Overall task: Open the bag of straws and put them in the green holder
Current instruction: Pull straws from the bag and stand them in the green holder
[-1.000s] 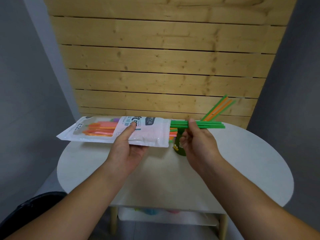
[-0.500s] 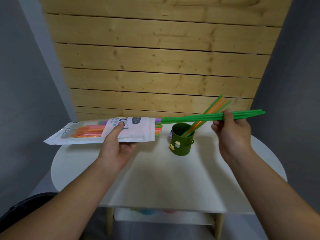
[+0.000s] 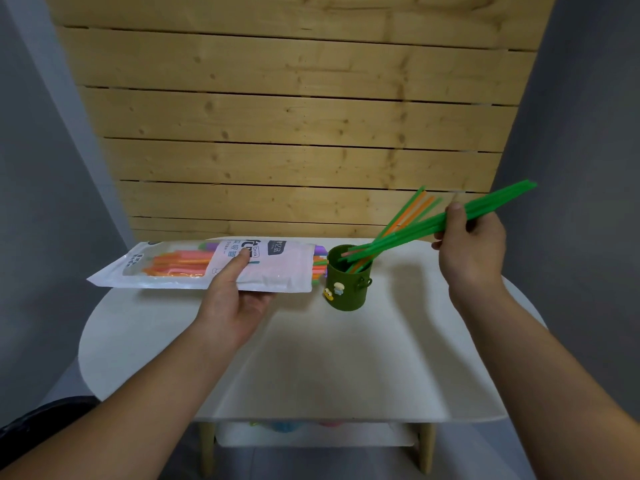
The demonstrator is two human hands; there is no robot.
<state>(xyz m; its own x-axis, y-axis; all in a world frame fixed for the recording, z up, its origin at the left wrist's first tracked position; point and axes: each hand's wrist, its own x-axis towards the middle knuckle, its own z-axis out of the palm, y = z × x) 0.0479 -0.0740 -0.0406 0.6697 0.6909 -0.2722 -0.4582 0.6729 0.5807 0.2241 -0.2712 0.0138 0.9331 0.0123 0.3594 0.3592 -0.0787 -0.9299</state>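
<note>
My left hand (image 3: 235, 299) holds the white straw bag (image 3: 277, 271) flat above the table's left side, thumb on top. Orange and pink straws show through its window, and straw ends stick out of its open right end. The dark green holder (image 3: 348, 289) stands just right of the bag, with a few orange and green straws (image 3: 408, 213) leaning in it. My right hand (image 3: 467, 244) pinches a bundle of green straws (image 3: 415, 233), tilted down to the left, their lower ends at the holder's mouth.
The white round-cornered table (image 3: 311, 368) stands against a wooden slat wall (image 3: 294, 133). Grey walls close in on both sides. A lower shelf (image 3: 311, 434) under the table holds some coloured items.
My right hand drew the green straws fully out of the bag, carried them right, then tilted their lower ends down to the holder. The bag stayed in my left hand.
</note>
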